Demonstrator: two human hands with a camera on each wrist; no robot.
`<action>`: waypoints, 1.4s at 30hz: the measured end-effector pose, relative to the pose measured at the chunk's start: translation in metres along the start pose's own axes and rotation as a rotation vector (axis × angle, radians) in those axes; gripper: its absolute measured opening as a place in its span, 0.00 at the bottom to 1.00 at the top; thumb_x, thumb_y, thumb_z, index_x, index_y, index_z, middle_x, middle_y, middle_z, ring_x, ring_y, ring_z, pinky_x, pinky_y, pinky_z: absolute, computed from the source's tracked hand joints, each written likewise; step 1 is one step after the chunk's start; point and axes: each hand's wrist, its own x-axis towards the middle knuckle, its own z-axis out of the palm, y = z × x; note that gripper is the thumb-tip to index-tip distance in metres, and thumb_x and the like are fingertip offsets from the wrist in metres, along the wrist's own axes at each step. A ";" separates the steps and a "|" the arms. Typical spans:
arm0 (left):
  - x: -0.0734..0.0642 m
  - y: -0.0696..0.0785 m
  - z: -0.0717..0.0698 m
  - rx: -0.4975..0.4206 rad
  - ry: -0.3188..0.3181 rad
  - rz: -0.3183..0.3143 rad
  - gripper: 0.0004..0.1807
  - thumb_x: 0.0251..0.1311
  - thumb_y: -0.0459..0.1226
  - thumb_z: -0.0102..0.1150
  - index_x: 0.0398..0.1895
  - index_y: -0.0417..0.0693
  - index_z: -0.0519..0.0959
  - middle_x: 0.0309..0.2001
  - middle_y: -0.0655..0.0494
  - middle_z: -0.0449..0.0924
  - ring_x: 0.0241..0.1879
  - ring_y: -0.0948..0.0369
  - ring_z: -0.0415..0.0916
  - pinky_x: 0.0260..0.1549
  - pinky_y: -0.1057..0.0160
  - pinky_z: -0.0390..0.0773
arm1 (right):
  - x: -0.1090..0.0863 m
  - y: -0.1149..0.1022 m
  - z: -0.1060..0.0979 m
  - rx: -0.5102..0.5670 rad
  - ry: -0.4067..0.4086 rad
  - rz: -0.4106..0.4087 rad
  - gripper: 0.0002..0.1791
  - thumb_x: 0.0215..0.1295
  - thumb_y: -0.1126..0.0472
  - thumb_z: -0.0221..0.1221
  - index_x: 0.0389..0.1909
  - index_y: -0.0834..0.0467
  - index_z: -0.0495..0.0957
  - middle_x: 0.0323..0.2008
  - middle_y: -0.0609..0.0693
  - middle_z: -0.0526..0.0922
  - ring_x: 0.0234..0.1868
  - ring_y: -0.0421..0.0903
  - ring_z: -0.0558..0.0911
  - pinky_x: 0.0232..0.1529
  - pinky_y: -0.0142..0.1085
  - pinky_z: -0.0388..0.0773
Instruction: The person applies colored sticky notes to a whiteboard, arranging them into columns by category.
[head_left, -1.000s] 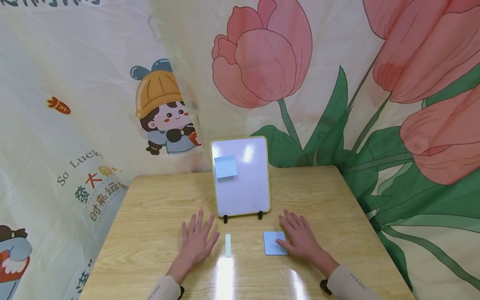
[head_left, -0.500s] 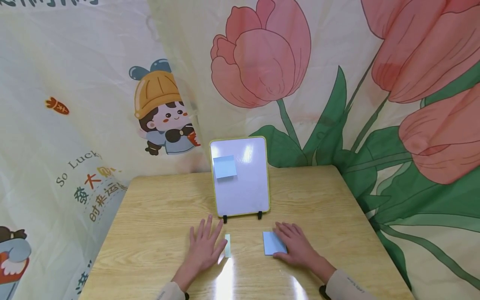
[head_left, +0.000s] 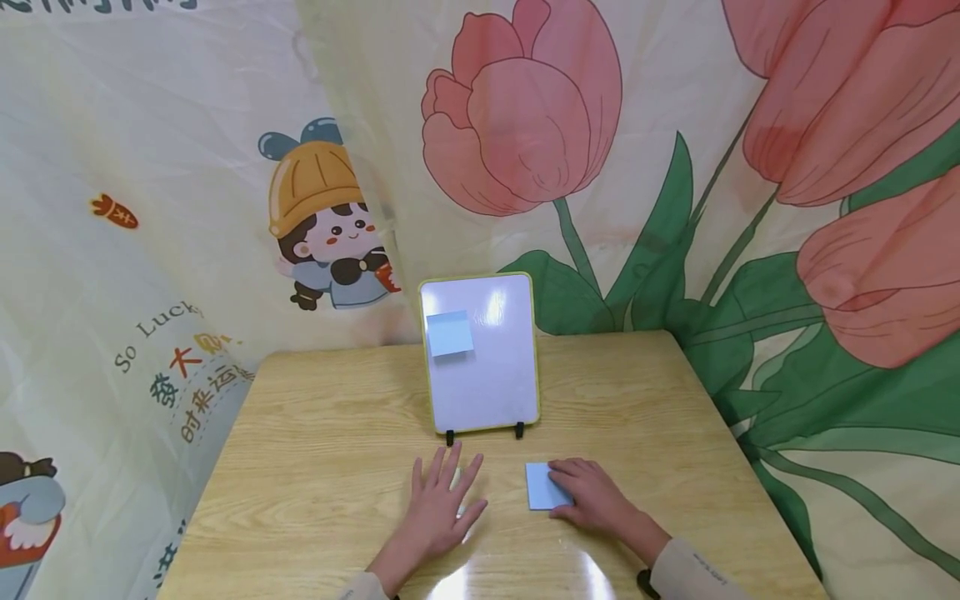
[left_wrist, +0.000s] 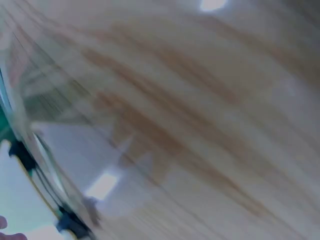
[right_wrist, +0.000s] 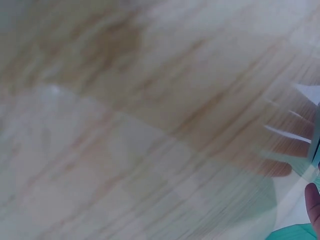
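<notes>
My left hand (head_left: 438,508), fingers spread, is over a narrow pale-green strip (head_left: 457,477), which shows only in pieces between the fingers. In the left wrist view just fingertips (left_wrist: 11,235) appear at the lower left corner. To the right, my right hand (head_left: 596,496) grips the right side of a blue sticky note pad (head_left: 540,487), its fingers at the far right corner and its thumb at the near one. The right wrist view catches the thumb (right_wrist: 313,205) beside the pad's edge (right_wrist: 314,147). The palm side of the right hand is hidden.
A small whiteboard (head_left: 487,383) with a yellow rim stands on black feet (head_left: 450,437) behind the hands. One light-blue sticky note (head_left: 450,333) is stuck at its upper left. The wooden table (head_left: 322,417) meets a printed cloth (head_left: 465,242) at the back.
My left hand has moved right, from beside the pale strip to over it. My right hand has drawn its fingers in from above the blue pad to its right edge. The pad stays put.
</notes>
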 end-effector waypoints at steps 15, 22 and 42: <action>0.004 0.041 0.014 0.049 -0.130 0.195 0.34 0.72 0.62 0.37 0.78 0.67 0.53 0.78 0.47 0.51 0.75 0.42 0.53 0.66 0.29 0.54 | 0.002 0.005 -0.002 0.062 -0.004 -0.008 0.25 0.59 0.43 0.66 0.50 0.56 0.85 0.60 0.52 0.81 0.57 0.52 0.80 0.54 0.50 0.77; 0.006 0.043 0.015 0.052 -0.121 0.247 0.35 0.72 0.62 0.38 0.78 0.63 0.55 0.78 0.48 0.53 0.74 0.43 0.56 0.65 0.30 0.56 | 0.003 0.003 -0.002 0.069 0.039 -0.012 0.11 0.67 0.55 0.61 0.46 0.53 0.87 0.57 0.53 0.83 0.56 0.53 0.81 0.56 0.51 0.77; 0.015 0.069 0.017 0.020 -0.355 0.343 0.34 0.73 0.64 0.28 0.76 0.64 0.60 0.78 0.53 0.54 0.75 0.49 0.55 0.67 0.34 0.58 | 0.009 0.011 0.000 0.132 0.175 -0.048 0.05 0.61 0.64 0.66 0.36 0.54 0.89 0.43 0.50 0.89 0.44 0.48 0.87 0.49 0.47 0.82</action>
